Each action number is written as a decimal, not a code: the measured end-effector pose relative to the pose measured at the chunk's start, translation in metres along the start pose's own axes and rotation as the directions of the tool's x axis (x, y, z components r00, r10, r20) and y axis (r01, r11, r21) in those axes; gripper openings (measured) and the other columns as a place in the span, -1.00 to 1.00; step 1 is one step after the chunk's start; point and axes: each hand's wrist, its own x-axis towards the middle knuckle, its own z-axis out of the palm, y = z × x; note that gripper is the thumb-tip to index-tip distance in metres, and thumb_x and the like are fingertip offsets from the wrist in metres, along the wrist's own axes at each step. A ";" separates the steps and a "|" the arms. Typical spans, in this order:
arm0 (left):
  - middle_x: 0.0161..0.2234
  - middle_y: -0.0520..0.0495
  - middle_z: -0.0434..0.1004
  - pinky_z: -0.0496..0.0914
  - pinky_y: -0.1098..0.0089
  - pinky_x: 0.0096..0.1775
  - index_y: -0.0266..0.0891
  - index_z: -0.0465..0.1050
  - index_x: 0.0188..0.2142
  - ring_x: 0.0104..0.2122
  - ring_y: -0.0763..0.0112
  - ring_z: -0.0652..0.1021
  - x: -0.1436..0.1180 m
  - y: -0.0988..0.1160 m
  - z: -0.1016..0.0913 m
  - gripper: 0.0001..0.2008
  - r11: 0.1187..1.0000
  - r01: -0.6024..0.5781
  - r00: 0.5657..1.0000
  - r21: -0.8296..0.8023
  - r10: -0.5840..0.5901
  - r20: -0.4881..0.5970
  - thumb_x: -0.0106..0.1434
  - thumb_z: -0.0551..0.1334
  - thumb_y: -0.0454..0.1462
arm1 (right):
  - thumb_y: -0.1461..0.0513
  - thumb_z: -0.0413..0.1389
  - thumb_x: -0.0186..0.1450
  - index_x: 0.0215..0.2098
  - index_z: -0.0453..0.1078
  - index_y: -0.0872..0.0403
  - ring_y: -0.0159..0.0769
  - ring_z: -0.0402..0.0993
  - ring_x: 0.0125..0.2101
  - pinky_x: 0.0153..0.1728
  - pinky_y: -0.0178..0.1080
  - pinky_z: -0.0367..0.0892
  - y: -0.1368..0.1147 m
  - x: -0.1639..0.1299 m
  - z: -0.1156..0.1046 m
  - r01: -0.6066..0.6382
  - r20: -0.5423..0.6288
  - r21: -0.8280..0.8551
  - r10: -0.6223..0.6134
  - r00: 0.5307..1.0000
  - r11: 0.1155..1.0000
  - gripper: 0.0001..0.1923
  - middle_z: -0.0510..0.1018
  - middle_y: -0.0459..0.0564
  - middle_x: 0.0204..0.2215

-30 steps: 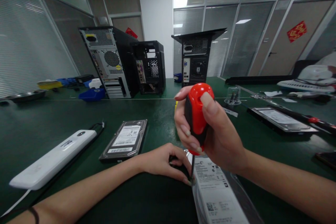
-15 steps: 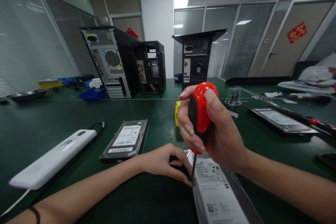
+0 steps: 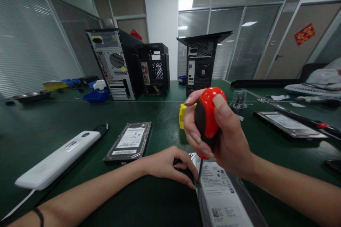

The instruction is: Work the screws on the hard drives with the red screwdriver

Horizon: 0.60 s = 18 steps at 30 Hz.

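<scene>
My right hand (image 3: 226,134) is wrapped round the red and black handle of a screwdriver (image 3: 211,117), thumb on top. Its thin shaft points down, slightly tilted, to the left edge of a hard drive (image 3: 221,198) with a white label. My left hand (image 3: 170,166) rests at that edge, thumb and index finger closed together beside the shaft's tip. Whether they pinch the tip, a screw or the drive's edge is hidden. Part of the drive's far end is covered by my right hand. A yellow object (image 3: 182,116) stands just behind the screwdriver.
A second hard drive (image 3: 129,142) lies left, beside a white power strip (image 3: 58,159). Another drive (image 3: 289,124) is at right, near a clear cup (image 3: 238,98) holding small dark pieces. Computer cases (image 3: 117,64) stand at the back, near a blue tray (image 3: 96,95).
The whole view has shifted slightly, so things sit a little further right and lower. My right hand and the screwdriver handle have turned or moved slightly; the left hand keeps its place at the drive.
</scene>
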 end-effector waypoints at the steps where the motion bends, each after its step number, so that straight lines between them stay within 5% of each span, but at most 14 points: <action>1: -0.39 -0.01 0.45 0.10 0.52 -0.50 -0.32 0.54 -0.24 -0.51 0.58 0.19 0.000 0.000 0.000 -0.72 1.000 -0.001 1.000 0.001 0.001 -0.003 0.08 0.34 -0.18 | 0.01 -0.07 0.33 -0.28 0.29 0.03 -0.61 0.05 -0.77 -0.78 -0.51 0.03 0.000 0.000 0.001 0.000 -0.003 0.004 0.000 1.000 1.000 -0.72 0.25 -0.23 -0.62; 18: -0.44 0.03 0.35 0.10 0.52 -0.49 -0.34 0.53 -0.29 -0.51 0.59 0.19 0.000 0.000 0.000 -0.75 1.000 0.010 1.000 0.001 -0.010 -0.015 0.07 0.35 -0.21 | 0.00 -0.05 0.31 -0.28 0.29 0.02 -0.61 0.06 -0.78 -0.78 -0.50 0.04 -0.001 0.001 0.003 0.003 -0.014 0.006 -0.003 1.000 1.000 -0.72 0.25 -0.23 -0.63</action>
